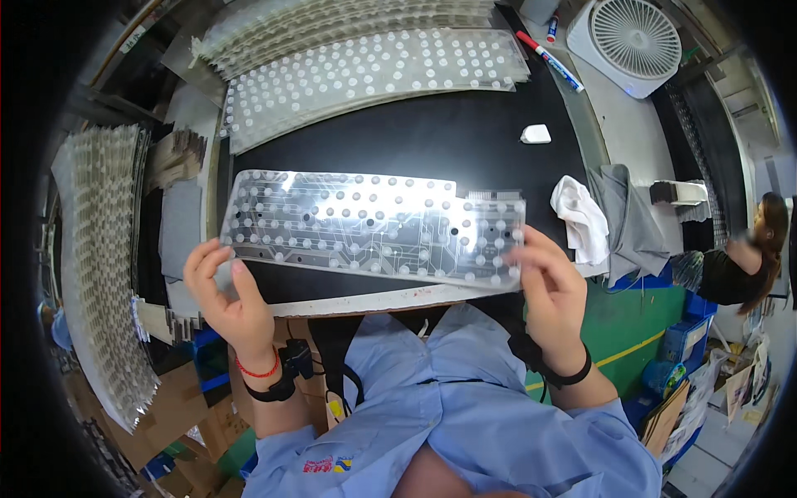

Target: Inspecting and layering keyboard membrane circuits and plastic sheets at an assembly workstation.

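Observation:
A clear keyboard membrane sheet (374, 236) with printed circuit lines and rows of round rubber domes spans the space between my hands, over the front of the black work surface. At its lower left corner, my left hand (232, 295) pinches the edge between thumb and fingers. My right hand (550, 282) grips the right end, its fingers partly behind or along the edge. Bright glare lies across the sheet's upper middle. Beyond it, a stack of similar dotted sheets (365, 70) fans out at the back of the table.
Another tall pile of sheets (104, 257) stands at the left. To the right lie a white cloth (579, 217), a grey cloth (627, 220), a small white block (535, 134), a red-capped marker (550, 61) and a white fan (627, 41). Another person (743, 257) is at far right.

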A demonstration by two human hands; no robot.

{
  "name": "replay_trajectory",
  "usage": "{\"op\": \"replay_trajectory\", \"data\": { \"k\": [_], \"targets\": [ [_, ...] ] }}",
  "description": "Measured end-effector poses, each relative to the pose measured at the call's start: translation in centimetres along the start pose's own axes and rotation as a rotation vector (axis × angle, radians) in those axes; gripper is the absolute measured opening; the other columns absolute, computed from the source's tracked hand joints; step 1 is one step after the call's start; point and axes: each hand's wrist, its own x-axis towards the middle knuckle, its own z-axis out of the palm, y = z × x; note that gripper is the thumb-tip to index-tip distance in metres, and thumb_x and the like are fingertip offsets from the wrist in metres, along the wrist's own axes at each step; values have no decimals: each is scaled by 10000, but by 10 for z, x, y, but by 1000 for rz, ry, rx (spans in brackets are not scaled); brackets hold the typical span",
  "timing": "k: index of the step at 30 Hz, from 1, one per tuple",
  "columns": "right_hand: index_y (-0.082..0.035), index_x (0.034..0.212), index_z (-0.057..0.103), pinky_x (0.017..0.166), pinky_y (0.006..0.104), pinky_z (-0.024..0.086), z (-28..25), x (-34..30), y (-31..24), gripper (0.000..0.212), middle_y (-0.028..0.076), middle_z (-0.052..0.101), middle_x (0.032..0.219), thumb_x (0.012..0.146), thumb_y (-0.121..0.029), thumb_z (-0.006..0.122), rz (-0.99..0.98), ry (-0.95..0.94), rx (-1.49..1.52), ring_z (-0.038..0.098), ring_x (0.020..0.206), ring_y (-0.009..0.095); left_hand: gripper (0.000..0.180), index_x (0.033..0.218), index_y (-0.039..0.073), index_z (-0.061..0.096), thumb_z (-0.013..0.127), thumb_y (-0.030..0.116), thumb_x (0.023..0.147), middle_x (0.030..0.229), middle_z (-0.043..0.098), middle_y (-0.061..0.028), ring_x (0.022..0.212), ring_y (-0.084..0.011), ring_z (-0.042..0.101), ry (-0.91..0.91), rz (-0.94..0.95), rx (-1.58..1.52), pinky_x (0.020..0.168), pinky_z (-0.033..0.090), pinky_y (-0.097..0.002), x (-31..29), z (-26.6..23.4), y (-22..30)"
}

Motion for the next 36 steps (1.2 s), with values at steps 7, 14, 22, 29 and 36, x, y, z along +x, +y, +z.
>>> {"op": "replay_trajectory", "data": {
  "k": [7,14,22,29,36],
  "targets": [
    [27,1413,417,778,279,571,-7,23,-11,409,186,700,1137,1018,9,523,350,-81,318,716,933,175,238,1193,2,590,594,41,959,1347,515,-177,1254,-314,478,24,-25,151,1083,362,-436,6,2,11],
    [22,1397,428,720,241,551,-4,22,-9,483,157,722,973,951,67,608,380,-95,265,711,825,145,384,1269,32,601,646,78,891,1420,409,-221,1330,-355,393,87,-12,220,1118,309,-470,17,22,62],
    [16,1387,451,693,196,534,0,19,-11,561,117,722,925,889,77,702,371,-88,245,685,802,94,474,1273,23,636,582,-14,803,1048,514,-154,976,-318,504,-643,85,-366,904,416,-418,22,83,122],
    [29,1388,453,692,192,531,1,19,-14,573,98,715,920,882,64,721,363,-105,197,672,796,82,369,1154,31,634,535,-35,804,1022,491,-130,954,-283,492,-675,77,-359,875,420,-364,24,92,119],
    [44,1404,471,788,218,513,-36,44,6,525,88,655,1073,940,-43,700,205,-12,101,608,921,88,250,1060,40,620,554,-16,826,1048,499,-112,924,-228,515,-569,31,-452,831,437,-326,20,80,108]
  ]
}}
